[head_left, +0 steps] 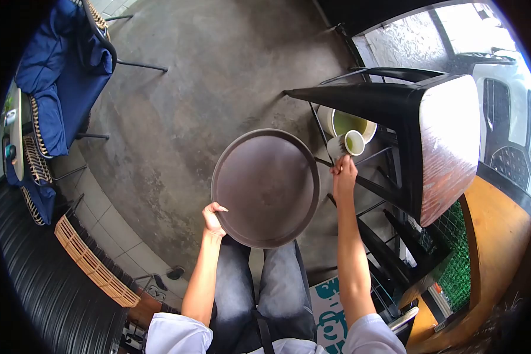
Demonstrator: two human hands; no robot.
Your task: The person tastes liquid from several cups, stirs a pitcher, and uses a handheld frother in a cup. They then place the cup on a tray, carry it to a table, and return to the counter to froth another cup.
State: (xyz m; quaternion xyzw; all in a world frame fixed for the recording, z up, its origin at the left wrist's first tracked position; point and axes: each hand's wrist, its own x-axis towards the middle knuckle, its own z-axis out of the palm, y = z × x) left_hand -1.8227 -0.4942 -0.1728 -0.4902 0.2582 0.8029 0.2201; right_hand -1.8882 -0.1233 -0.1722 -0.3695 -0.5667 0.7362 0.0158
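My left hand (213,218) grips the near left rim of a round dark brown serving tray (265,186), its thumb over the edge and the other fingers hidden underneath. Nothing stands on the tray. To the right, my right hand (344,167) is closed on a pale paper cup (336,146) with green inside it. The cup is tilted, its mouth facing right, in front of a white bucket (326,115) with greenish liquid in it. Part of the bucket is hidden behind the cup and the legs of a stool.
A black stool (389,112) with a worn wooden seat lies on its side at right, close to my right hand. A wooden counter (495,236) curves along the lower right. Chairs with blue cushions (79,97) stand at upper left on the concrete floor (218,65).
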